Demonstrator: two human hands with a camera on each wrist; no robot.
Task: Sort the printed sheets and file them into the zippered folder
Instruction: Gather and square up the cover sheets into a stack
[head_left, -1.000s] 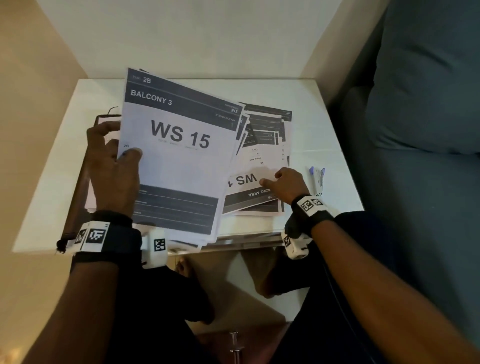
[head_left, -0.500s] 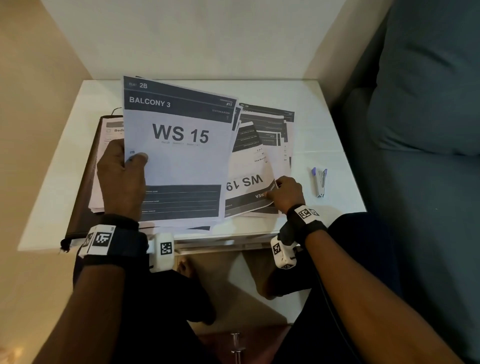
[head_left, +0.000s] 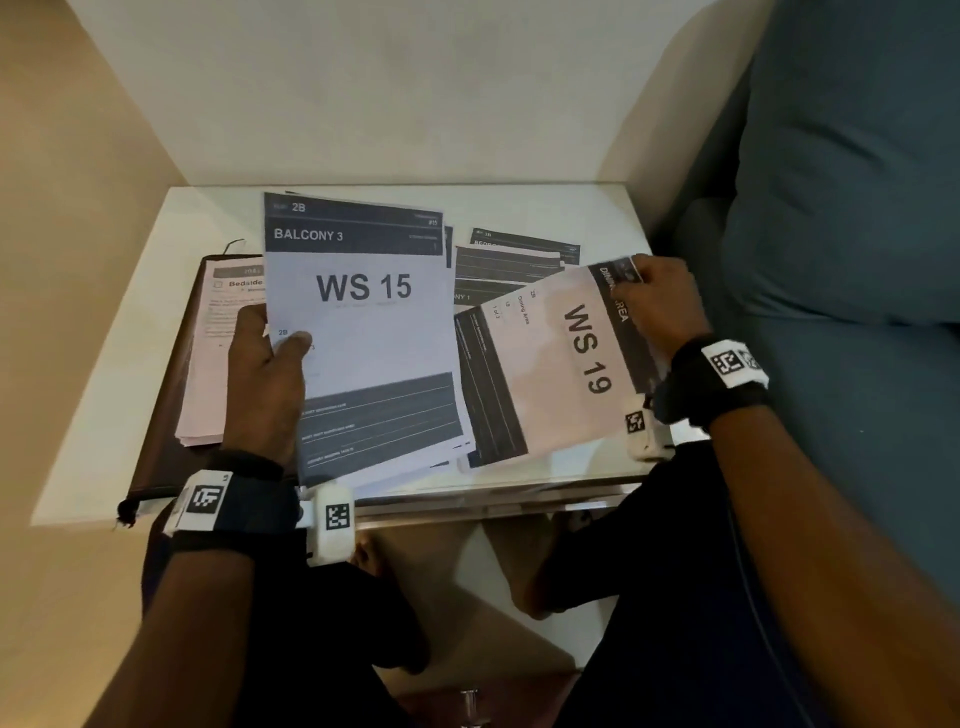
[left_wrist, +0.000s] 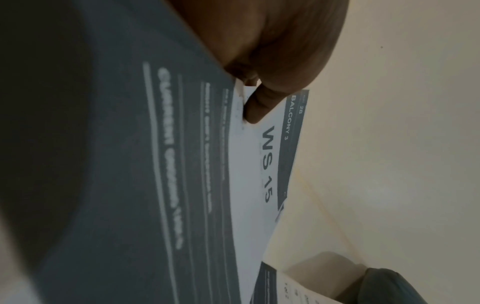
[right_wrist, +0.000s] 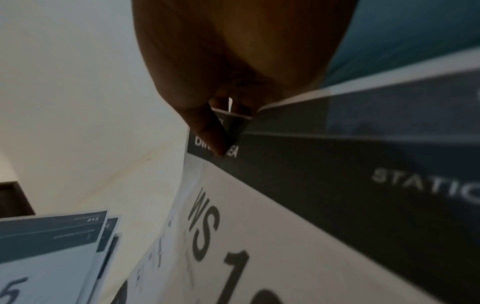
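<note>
My left hand (head_left: 270, 358) grips a stack of printed sheets by its left edge, thumb on the top sheet marked "WS 15" (head_left: 363, 312); the thumb (left_wrist: 262, 102) shows in the left wrist view pressing the same WS 15 sheet (left_wrist: 267, 164). My right hand (head_left: 657, 306) pinches the header corner of a "WS 19" sheet (head_left: 561, 364), lifted and turned sideways; its thumb (right_wrist: 210, 131) lies on the dark header of the WS 19 sheet (right_wrist: 259, 236). Several more sheets (head_left: 514, 265) lie fanned on the table. The dark zippered folder (head_left: 171, 415) lies open at the left, a pale stack (head_left: 208, 353) on it.
The small white table (head_left: 597, 218) stands in a corner between beige walls. A blue-grey sofa (head_left: 841, 208) runs along the right side. My knees and feet show under the table's front edge.
My right hand has pulled the WS 19 sheet off the pile, swung it sideways and raised it to the right. The left hand's stack has stayed roughly in place.
</note>
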